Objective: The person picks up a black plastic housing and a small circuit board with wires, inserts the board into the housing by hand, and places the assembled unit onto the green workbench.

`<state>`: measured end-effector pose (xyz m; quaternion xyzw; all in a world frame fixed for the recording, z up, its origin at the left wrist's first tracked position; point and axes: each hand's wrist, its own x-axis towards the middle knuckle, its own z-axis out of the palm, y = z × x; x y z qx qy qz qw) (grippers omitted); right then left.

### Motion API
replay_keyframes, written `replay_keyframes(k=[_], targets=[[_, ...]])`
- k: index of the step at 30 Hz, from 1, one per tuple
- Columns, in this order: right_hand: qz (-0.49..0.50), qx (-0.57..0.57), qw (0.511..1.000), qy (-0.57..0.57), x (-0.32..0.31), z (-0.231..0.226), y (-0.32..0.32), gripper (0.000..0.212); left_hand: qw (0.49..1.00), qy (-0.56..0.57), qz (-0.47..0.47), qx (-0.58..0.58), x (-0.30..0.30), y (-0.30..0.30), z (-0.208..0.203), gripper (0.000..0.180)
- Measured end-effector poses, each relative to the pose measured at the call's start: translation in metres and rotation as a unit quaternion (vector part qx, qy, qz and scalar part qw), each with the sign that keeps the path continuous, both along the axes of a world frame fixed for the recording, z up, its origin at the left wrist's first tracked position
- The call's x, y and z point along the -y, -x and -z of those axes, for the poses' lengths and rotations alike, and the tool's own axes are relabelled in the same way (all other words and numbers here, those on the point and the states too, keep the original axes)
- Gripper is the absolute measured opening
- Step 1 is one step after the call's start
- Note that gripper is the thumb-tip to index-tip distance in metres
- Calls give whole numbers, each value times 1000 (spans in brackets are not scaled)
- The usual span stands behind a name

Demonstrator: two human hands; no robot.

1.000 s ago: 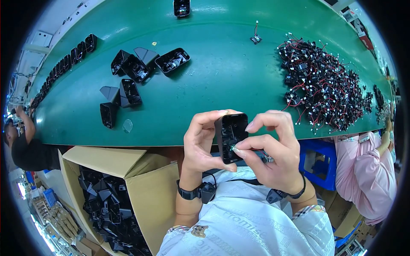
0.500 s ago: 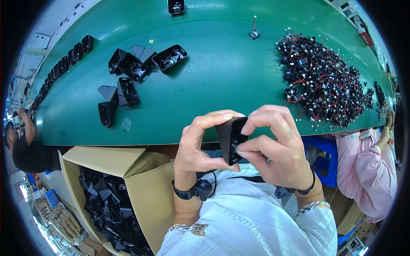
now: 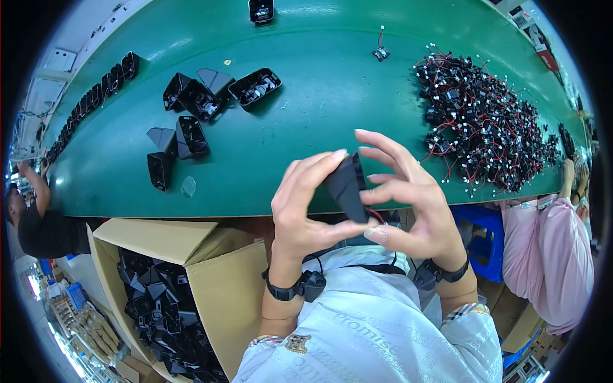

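Note:
Between the thumb and fingers of my left hand (image 3: 306, 201) is a tilted black plastic housing (image 3: 347, 189), its smooth outer side showing. Its hollow side is turned away to the right, so the inside is hidden. A short red wire (image 3: 375, 216) shows at the lower right edge of the housing. My right hand (image 3: 415, 204) is beside it with fingers spread, the fingertips close to the housing; I cannot tell whether they touch it. Both hands are above the near edge of the green table (image 3: 306, 140).
Several black housings (image 3: 198, 101) lie left of centre. A large heap of small black parts with red wires (image 3: 479, 121) covers the right side; one wired part (image 3: 381, 53) lies apart. A cardboard box (image 3: 227, 306) of housings stands lower left. A row of housings (image 3: 102, 92) lines the far left.
The housing has turned, its hollow side now facing away. My right fingers have gone from inside the housing to spread beside it. A red wire has come into view.

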<state>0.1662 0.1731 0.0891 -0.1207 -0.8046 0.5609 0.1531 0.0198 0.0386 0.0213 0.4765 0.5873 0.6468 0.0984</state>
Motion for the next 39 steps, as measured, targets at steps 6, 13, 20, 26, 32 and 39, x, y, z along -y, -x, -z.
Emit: replay_keyframes(k=[6,13,20,26,32,39], targets=[[14,-34,929,367,5,35,-6,28,984,50,-122,-118,-3,-16,-22,80],[-33,-15,808,588,8,49,8,32,978,175,-95,-64,0,-10,-31,74],[53,-43,990,124,-19,7,61,20,993,71,-80,-39,3,34,-14,93],[150,4,876,-459,-131,12,201,32,962,71,-251,-80,-3,68,-15,33],[149,79,876,-452,-154,49,265,33,950,88,-245,-171,-12,84,-19,35],[132,114,862,-476,-147,45,260,44,947,100,-241,-187,-27,92,-17,33]])
